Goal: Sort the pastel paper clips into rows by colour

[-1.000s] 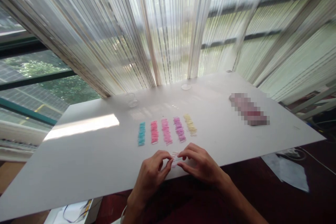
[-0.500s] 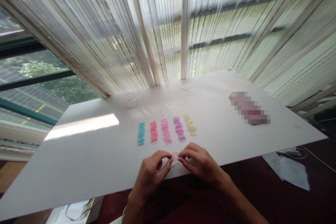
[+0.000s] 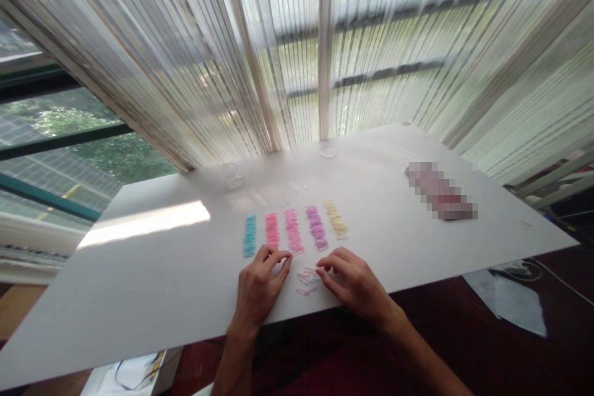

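Observation:
My left hand (image 3: pixel 260 281) is closed, thumb and forefinger pinched together at the lower end of the light pink row (image 3: pixel 294 232); any small piece between the fingertips is too tiny to make out. My right hand (image 3: pixel 349 275) has its thumb and forefinger pinched beside a small loose pile of pale, thin pieces (image 3: pixel 307 278), which look like little clips or bands. What the right fingertips hold, if anything, I cannot see. Beyond the hands lie the teal row (image 3: pixel 249 236), the coral row (image 3: pixel 272 229), the purple row (image 3: pixel 317 229) and the yellow row (image 3: pixel 335 220).
These things rest on a white table (image 3: pixel 185 291). Toward its back edge are a clear round container (image 3: pixel 232 177) and a clear lid-like disc (image 3: pixel 329 151). A blurred-out flat object (image 3: pixel 440 192) lies to the right. String curtains (image 3: pixel 297 43) hang behind the table.
My left hand has moved away from the loose pile, left and slightly forward, to the end of the light pink row. My right hand stays by the pile, now more exposed.

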The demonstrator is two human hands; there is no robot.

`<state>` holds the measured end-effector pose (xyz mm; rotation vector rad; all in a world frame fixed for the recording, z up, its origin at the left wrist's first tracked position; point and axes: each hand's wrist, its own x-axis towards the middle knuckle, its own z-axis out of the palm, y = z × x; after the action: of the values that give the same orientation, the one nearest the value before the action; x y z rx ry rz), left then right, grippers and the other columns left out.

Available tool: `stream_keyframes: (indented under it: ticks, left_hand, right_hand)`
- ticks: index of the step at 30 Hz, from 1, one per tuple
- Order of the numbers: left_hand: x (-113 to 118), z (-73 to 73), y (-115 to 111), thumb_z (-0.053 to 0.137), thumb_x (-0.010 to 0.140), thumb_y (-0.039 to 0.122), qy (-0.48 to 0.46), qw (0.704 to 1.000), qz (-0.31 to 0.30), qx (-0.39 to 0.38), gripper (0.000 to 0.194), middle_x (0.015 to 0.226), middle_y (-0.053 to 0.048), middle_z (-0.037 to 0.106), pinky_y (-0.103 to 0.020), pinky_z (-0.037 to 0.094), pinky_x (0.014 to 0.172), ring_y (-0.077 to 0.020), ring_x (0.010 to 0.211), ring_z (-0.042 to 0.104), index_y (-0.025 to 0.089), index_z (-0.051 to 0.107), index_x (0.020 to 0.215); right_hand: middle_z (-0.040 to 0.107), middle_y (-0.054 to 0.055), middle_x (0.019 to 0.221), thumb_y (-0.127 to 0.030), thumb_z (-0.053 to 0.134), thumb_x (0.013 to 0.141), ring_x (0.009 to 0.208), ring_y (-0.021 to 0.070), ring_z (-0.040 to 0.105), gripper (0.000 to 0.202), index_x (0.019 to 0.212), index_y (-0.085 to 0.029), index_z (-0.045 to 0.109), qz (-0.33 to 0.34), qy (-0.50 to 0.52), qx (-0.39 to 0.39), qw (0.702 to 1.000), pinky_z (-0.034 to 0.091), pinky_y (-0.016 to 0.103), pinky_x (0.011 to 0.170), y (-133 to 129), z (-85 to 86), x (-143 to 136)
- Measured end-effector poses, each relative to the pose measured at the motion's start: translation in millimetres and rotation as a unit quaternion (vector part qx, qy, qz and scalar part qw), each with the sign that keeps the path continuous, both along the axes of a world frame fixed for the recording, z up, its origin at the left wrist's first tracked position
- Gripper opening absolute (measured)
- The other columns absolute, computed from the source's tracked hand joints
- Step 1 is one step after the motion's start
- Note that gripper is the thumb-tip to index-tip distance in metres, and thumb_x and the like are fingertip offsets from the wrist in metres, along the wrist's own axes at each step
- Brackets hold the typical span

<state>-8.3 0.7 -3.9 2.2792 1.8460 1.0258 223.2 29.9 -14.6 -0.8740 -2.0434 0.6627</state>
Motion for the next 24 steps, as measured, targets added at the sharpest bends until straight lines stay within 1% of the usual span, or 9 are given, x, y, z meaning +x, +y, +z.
stream_keyframes:
  ticks: [5,14,20,24]
  left_hand:
    - [1.8,-2.7,2.9,0.058,0.102,0.032,0.009,1.0,0.019,-0.019,0.021,0.088,0.0,0.067,-0.022,0.05,0.063,-0.0125,0.07,0.067,0.024,0.076,0.098]
    - [-0.9,-1.3,1.2,0.059,0.101,0.035,-0.042,0.998,0.017,-0.041,0.021,0.085,0.001,0.064,-0.021,0.049,0.062,-0.01,0.062,0.062,0.023,0.077,0.097]
    - [1.0,-1.9,4.6,0.057,0.102,0.037,-0.03,0.999,0.017,-0.042,0.026,0.082,0.001,0.064,-0.021,0.049,0.061,-0.0102,0.06,0.061,0.024,0.079,0.097]
    - [2.0,-3.8,6.9,0.058,0.102,0.037,-0.014,0.998,0.03,-0.051,0.025,0.081,0.001,0.065,-0.022,0.048,0.062,-0.011,0.062,0.063,0.025,0.079,0.098]
  right_hand:
    - [0.068,0.004,0.088,-0.02,0.061,0.102,0.081,0.019,0.066,0.01,0.098,-0.021,0.07,0.001,-0.016,-0.016,1.0,0.053,0.03,0.073,0.6,-0.9,0.3]
    - [0.069,0.004,0.087,-0.02,0.059,0.102,0.081,0.0186,0.067,0.012,0.096,-0.022,0.069,-0.003,-0.021,-0.018,1.0,0.053,0.029,0.073,0.9,-0.2,-0.2]
    - [0.069,0.003,0.086,-0.018,0.062,0.1,0.079,0.018,0.067,0.009,0.096,-0.022,0.07,-0.005,-0.028,-0.012,1.0,0.053,0.028,0.072,0.5,-0.7,-0.4]
    - [0.069,0.003,0.086,-0.018,0.062,0.1,0.079,0.0177,0.066,0.01,0.095,-0.022,0.07,-0.005,-0.028,-0.01,1.0,0.053,0.028,0.072,0.6,-0.8,-0.5]
